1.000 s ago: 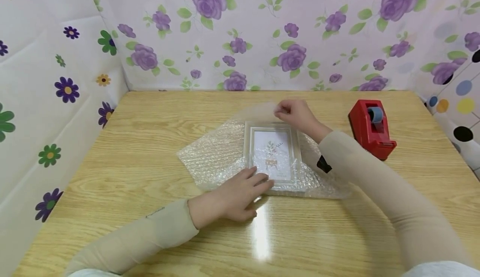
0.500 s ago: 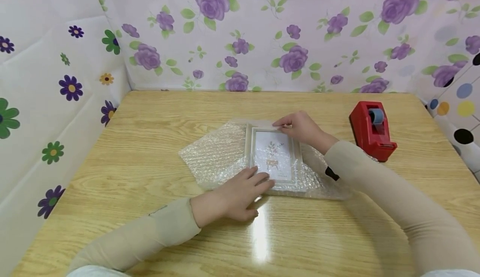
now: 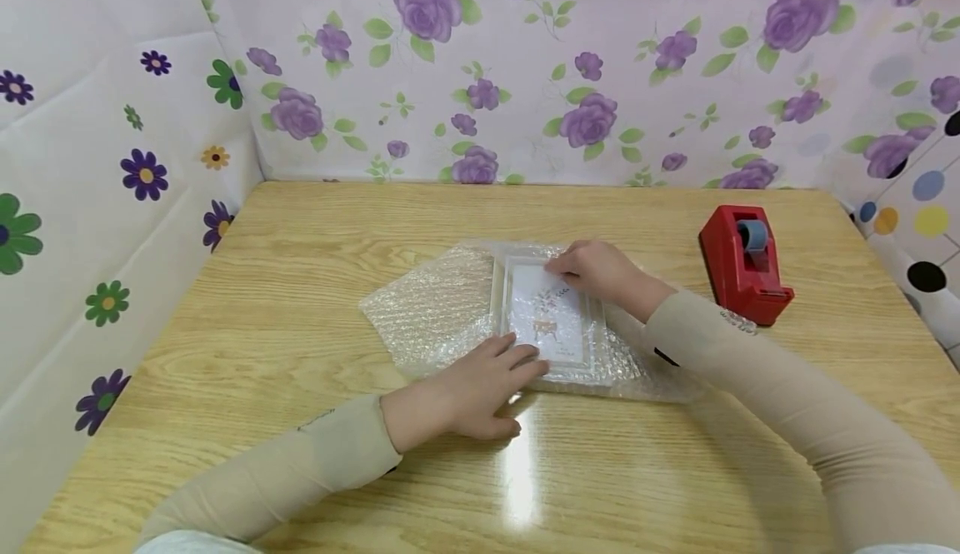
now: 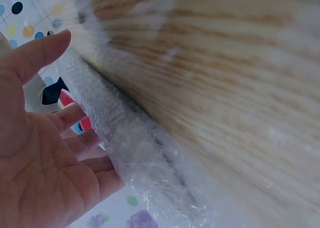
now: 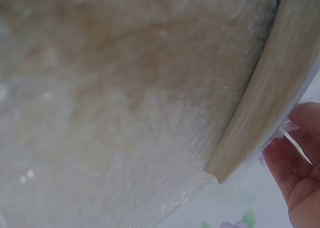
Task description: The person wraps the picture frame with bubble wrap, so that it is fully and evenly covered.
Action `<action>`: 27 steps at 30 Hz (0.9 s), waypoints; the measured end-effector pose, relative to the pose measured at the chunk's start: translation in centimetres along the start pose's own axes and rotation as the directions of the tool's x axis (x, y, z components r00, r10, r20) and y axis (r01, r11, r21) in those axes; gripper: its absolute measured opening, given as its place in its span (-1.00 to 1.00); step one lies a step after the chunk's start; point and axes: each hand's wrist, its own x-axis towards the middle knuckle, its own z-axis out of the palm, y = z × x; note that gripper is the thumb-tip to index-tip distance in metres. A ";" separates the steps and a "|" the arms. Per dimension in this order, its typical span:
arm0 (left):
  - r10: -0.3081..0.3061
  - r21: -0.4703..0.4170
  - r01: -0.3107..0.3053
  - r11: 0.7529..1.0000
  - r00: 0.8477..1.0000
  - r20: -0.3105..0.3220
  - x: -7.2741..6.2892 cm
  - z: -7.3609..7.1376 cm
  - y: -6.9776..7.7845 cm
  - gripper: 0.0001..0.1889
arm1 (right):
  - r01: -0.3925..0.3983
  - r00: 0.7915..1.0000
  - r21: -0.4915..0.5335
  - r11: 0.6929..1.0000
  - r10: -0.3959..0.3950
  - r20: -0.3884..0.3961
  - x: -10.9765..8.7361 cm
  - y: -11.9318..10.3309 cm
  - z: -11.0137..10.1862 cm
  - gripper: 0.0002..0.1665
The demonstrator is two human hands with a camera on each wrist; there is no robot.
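A picture frame (image 3: 498, 300) with a light border and a plant picture lies face up on a sheet of bubble wrap (image 3: 431, 304), with part of the wrap over its face. My left hand (image 3: 468, 391) rests its fairly straight fingers on the near, wrapped edge; in the left wrist view that wrapped edge (image 4: 117, 133) runs along the fingers. At the far edge, my right hand (image 3: 603, 272) pinches the bubble wrap's border above the frame's top right. The right wrist view shows the frame's wood-toned side (image 5: 265, 98) uncovered, with crumpled film (image 5: 285, 128) between thumb and fingers.
A red tape dispenser (image 3: 738, 271) with a blue-cored roll stands on the wooden table (image 3: 300, 246) to the right, beyond my right forearm. Flower-patterned cloths hang behind and along the left; a dotted cloth (image 3: 930, 221) is at the right.
My right hand has come down and nearer, drawing the bubble wrap's far edge over the top of the picture frame. My left hand has stayed at the near edge.
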 end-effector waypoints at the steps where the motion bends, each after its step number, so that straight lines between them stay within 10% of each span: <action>1: 0.000 0.000 0.000 1.000 1.000 -0.002 0.0 0.0 0.0 -0.20 | 0.014 1.000 -0.023 1.000 -0.014 -0.001 0.0 -0.1 0.1 -0.74; 10: -0.015 -0.003 0.015 1.000 1.000 -0.004 0.0 -0.1 0.1 -0.19 | 0.134 0.991 -0.288 0.948 -0.126 0.047 -0.2 -0.8 0.8 -0.73; 27: -0.019 -0.010 0.019 1.000 1.000 -0.023 0.2 0.0 0.2 -0.23 | 0.209 0.976 -0.158 0.965 -0.197 0.089 -2.7 -1.6 1.1 -0.53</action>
